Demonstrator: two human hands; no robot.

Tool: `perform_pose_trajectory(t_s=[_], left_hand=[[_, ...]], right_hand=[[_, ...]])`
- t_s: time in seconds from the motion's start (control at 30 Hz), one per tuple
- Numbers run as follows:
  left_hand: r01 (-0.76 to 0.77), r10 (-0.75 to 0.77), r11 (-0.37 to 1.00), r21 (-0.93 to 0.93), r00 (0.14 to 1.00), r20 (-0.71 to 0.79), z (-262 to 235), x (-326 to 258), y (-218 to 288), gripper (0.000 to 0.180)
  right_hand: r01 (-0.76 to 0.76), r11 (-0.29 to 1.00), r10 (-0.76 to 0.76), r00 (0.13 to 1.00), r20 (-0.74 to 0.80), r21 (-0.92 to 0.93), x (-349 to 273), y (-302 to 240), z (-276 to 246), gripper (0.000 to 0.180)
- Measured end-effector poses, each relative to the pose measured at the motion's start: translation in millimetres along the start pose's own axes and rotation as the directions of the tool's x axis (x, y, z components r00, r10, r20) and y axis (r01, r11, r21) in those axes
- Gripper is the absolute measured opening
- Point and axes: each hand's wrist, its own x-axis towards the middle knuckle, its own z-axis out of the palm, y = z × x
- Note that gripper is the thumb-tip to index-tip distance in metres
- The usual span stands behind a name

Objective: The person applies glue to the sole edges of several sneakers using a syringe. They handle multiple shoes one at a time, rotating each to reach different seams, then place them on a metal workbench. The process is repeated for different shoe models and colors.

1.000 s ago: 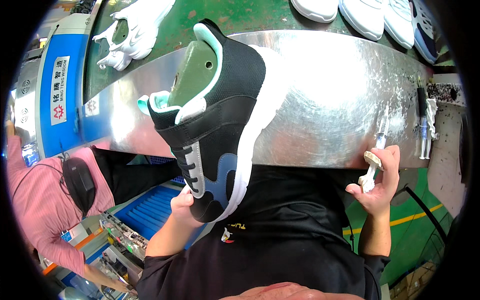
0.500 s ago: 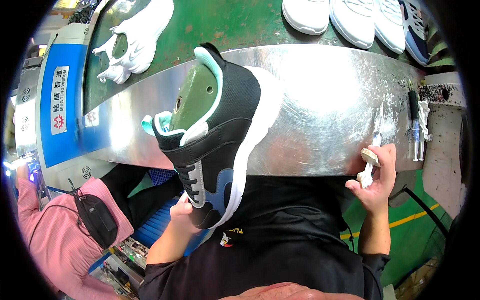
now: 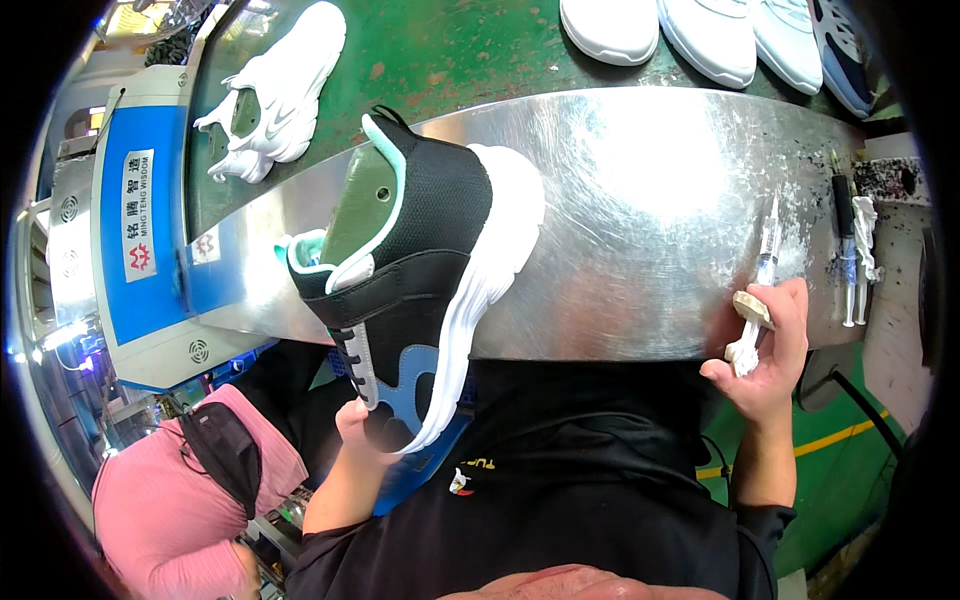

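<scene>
Over metal bench (image 3: 640, 200): black shoe (image 3: 420, 270) w/ green last (image 3: 362, 195) inside, left hand (image 3: 358, 425) gripping toe.

The sneaker (image 3: 420, 280) is black with a white sole, mint-green collar lining, an olive-green last inside and blue and grey toe panels. The worktop (image 3: 650, 200) is shiny silver metal, speckled black at its right end. The shoe (image 3: 275, 95) beyond is all white.
</scene>
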Motion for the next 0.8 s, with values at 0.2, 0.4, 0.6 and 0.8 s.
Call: perform_pose_trajectory(t_s=[0.2, 0.4, 0.6, 0.8], left_hand=[[-0.054, 0.073, 0.988, 0.147, 0.99, -0.122, 13.3, 4.6, 5.1, 0.065], [-0.15, 0.084, 0.957, 0.25, 0.963, 0.255, 26.4, 81.7, 59.4, 0.061], [-0.229, 0.162, 0.798, 0.557, 0.973, 0.167, 112.6, 245.2, 100.9, 0.042], [-0.002, 0.17, 0.203, 0.979, 0.985, -0.034, 163.2, 315.7, 94.5, 0.053]], right_hand=[[0.045, 0.999, -0.045, 0.999, -0.007, -0.015, 3.8, 1.5, 1.7, 0.07], [0.086, 0.996, -0.086, 0.996, -0.02, -0.014, 9.0, 0.6, 2.0, 0.066], [0.114, 0.992, -0.117, 0.992, -0.042, -0.06, 15.4, -2.3, -0.9, 0.063], [0.079, 0.992, -0.081, 0.997, -0.019, -0.102, 17.8, -7.2, 3.9, 0.063]])
